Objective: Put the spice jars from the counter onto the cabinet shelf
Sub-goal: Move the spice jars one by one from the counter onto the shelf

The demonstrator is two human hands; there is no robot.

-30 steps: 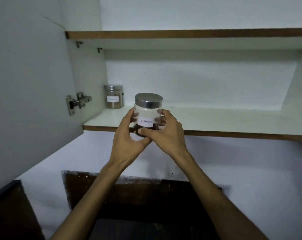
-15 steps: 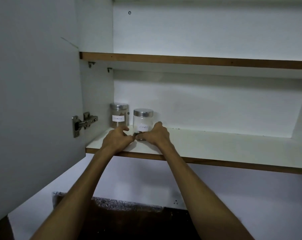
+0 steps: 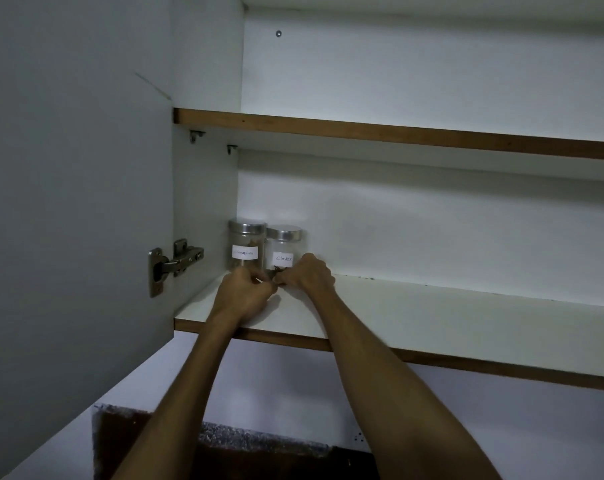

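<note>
Head view: the Cloves jar (image 3: 283, 249) stands upright in the shelf's (image 3: 432, 317) back left corner, just beside a second jar (image 3: 246, 245). Left hand (image 3: 243, 294) and right hand (image 3: 307, 275) are curled round its base. Release is best made gently, labels facing forward.

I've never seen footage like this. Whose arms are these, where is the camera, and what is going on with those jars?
No machine here: a person wears a camera on the head, so you look up along both bare arms into an open wall cabinet. Two clear jars with metal lids stand side by side at the left end of the lower shelf. The cloves jar is on the right; the other jar has a label too blurred to read. The left hand and right hand meet at the base of the cloves jar, settling it on the shelf.
</note>
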